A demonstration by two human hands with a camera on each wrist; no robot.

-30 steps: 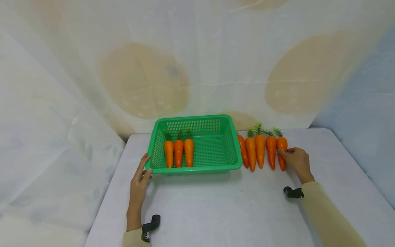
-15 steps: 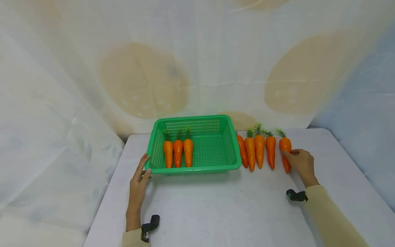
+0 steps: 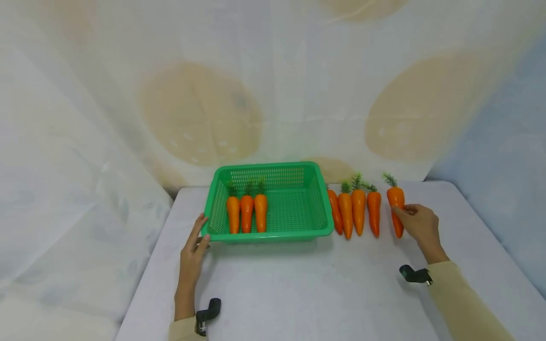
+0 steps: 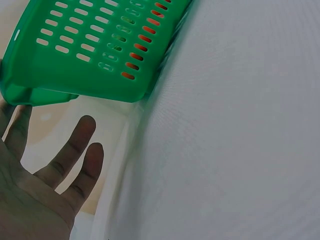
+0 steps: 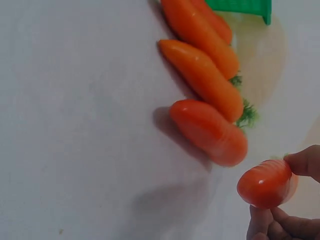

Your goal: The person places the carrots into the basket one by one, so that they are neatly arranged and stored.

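Observation:
My right hand (image 3: 420, 225) pinches an orange carrot (image 3: 395, 196) with a green leafy top between thumb and fingers. In the right wrist view this carrot (image 5: 265, 185) points its tip toward the camera, and a shadow lies apart from it on the table. At the front left corner of a green plastic basket (image 3: 273, 235), my left hand (image 3: 193, 253) touches the rim with fingers mostly straight. Two of its fingers (image 4: 82, 135) stand free below the rim in the left wrist view. Three carrots (image 3: 247, 213) lie side by side inside the basket's left half.
Several more carrots (image 3: 359, 212) lie in a row to the right of the basket, tops toward the back. The leftmost one is partly hidden by the basket's wall. A patterned cloth (image 3: 273, 94) hangs behind the white table (image 3: 298, 293).
The right hand has drawn the rightmost carrot away from the row to the right and raised it. The left hand stays at the basket's corner.

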